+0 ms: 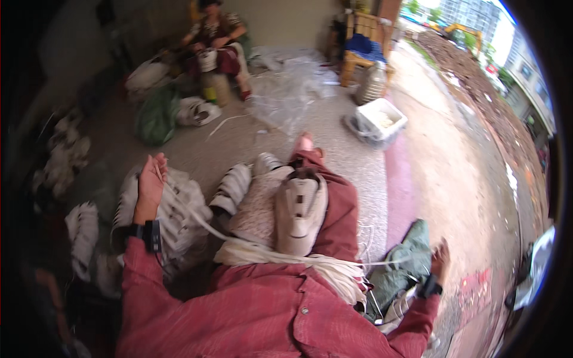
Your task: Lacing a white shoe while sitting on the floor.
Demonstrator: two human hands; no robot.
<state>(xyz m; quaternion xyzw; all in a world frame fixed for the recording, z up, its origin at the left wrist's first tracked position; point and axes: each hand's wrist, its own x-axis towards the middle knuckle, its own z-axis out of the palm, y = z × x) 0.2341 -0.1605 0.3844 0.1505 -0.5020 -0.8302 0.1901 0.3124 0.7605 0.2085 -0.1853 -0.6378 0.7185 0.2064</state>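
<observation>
Left hand [150, 182] gripping white lace [197, 218], right hand [440, 261] on green cloth [401, 268], beige shoe [300, 212] on lap.

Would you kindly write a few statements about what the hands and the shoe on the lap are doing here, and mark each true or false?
1. The left hand is raised and holds a white lace pulled taut. True.
2. A beige shoe lies on the person's lap. True.
3. The right hand rests on the beige shoe. False: it is stretched out to the person's right, beside a green cloth, well away from the shoe.
4. A bundle of white laces lies across the lap. True.
5. The white tub stands on the wooden chair. False: it stands on the ground, in front of the chair.
</observation>
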